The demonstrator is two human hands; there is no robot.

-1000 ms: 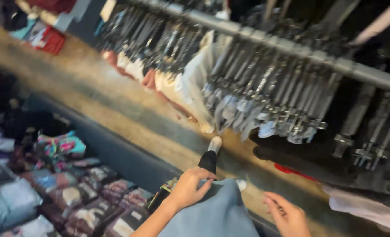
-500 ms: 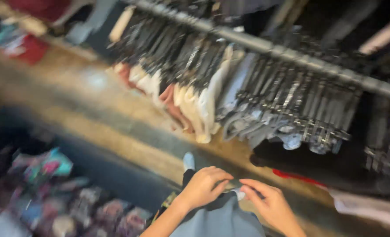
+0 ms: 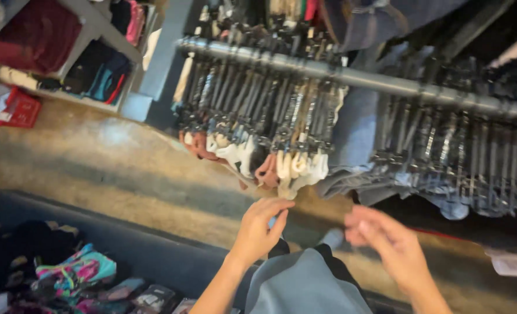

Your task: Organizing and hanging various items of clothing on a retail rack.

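Note:
My left hand (image 3: pixel 260 231) is raised over the top edge of a grey-blue garment (image 3: pixel 305 288), with thumb and fingers pinched together. A small pale bit shows between them; what it is I cannot make out. My right hand (image 3: pixel 386 247) hovers to the right of it, blurred, with its fingers apart and nothing in them. Both hands are just below the cream and pink garments (image 3: pixel 281 166) that hang from clip hangers on a metal rail (image 3: pixel 351 77). Behind the grey-blue garment I see a black trouser leg and a pale shoe tip (image 3: pixel 331 237).
The rail carries several dark and grey-blue garments (image 3: pixel 357 134) to the right. A grey shelf unit (image 3: pixel 95 23) with folded clothes stands upper left, with a red basket (image 3: pixel 17 109) beside it. A dark bin (image 3: pixel 148 256) of bright packaged items (image 3: pixel 75 273) is at lower left.
Both hands have lifted off the top of the grey-blue garment and parted; the right one has swung to the right. The view has tilted up toward the rail.

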